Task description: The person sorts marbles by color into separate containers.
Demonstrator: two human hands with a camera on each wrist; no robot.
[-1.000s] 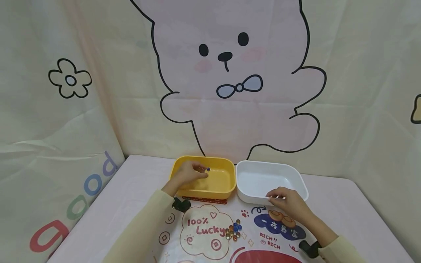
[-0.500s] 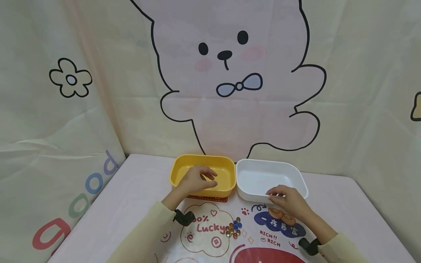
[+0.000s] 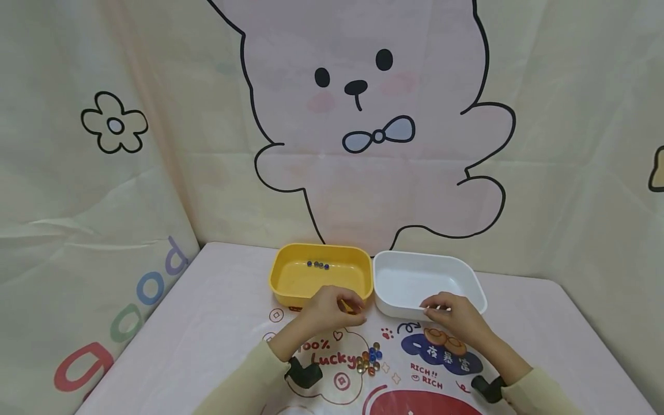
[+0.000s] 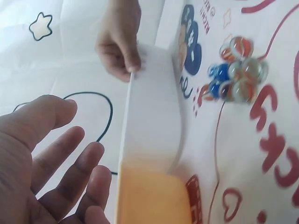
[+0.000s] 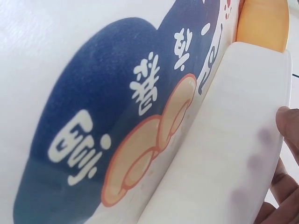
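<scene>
The left hand (image 3: 329,310) has shifted down and right from the yellow tray's (image 3: 287,300) middle, now overlapping its near edge at lower centre; four marbles (image 3: 316,264) it mostly covered now show inside, in a row.

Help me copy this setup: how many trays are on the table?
2: the yellow tray on the left, and the white tray beside it on the right, gripped by the right hand.

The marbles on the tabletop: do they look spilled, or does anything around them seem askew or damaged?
Nothing stands out. The marbles lie in one tight cluster, and a few more marbles sit in the yellow tub. The white tub stands upright beside it, its near rim gripped by the right hand.
</scene>
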